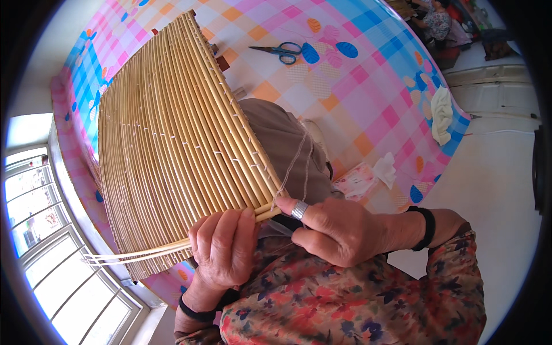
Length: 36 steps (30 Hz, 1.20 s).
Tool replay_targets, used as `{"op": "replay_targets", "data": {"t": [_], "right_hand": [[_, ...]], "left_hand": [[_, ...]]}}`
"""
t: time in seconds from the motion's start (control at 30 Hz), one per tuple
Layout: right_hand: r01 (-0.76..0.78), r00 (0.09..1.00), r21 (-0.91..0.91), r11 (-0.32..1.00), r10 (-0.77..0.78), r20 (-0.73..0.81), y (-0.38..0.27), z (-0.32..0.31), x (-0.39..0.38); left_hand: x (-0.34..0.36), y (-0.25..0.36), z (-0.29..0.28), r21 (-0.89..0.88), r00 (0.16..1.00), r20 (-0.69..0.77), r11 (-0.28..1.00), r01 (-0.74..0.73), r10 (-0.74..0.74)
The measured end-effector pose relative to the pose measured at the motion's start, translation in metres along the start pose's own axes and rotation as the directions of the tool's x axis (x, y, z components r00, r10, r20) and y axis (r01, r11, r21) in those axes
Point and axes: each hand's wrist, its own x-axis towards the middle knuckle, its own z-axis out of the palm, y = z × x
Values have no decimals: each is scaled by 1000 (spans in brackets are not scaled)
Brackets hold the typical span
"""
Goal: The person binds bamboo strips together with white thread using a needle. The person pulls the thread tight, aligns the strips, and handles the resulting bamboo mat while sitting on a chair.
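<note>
A mat of straight golden reed stalks (172, 132), bound by rows of pale stitches, lies slanted across my lap. My left hand (226, 247) is closed around a few loose reed stalks (141, 251) along the mat's near edge; their thin ends stick out to the left. My right hand (345, 230) is at the near right corner, its index fingertip against the stalk ends and the other fingers curled. A wide silver coiled ring (299, 210) sits on that index finger. Pale thread (296, 158) loops from the corner over my knee and passes by the fingertip.
Blue-handled scissors (283, 52) lie on the checked, flower-patterned sheet (368, 86) beyond my knee. A white cloth (441, 115) is at its right edge, with a pink packet (355, 180) and tissue (385, 169) nearer. A barred window (75, 287) stands left. Another person (437, 23) sits far right.
</note>
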Motion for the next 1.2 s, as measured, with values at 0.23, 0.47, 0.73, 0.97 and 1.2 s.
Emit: {"op": "replay_targets", "data": {"t": [0.23,0.47,0.73,0.97,1.2], "right_hand": [[42,999,-28,999,-42,-19,3,4,-5],[-10,1000,74,997,8,18,5,-4,-5],[-196,962,94,976,173,211,19,-56,66],[-191,873,59,980,142,466,26,-63,79],[-104,792,16,994,74,606,29,-71,91]], "left_hand": [[0,0,4,-8,1000,-5,1000,-14,14],[1,0,9,-13,999,-47,1000,-18,18],[-1,0,10,-32,996,-79,998,-49,46],[4,-2,9,-49,995,-86,997,-63,59],[3,-1,11,-45,993,-100,997,-60,55]]}}
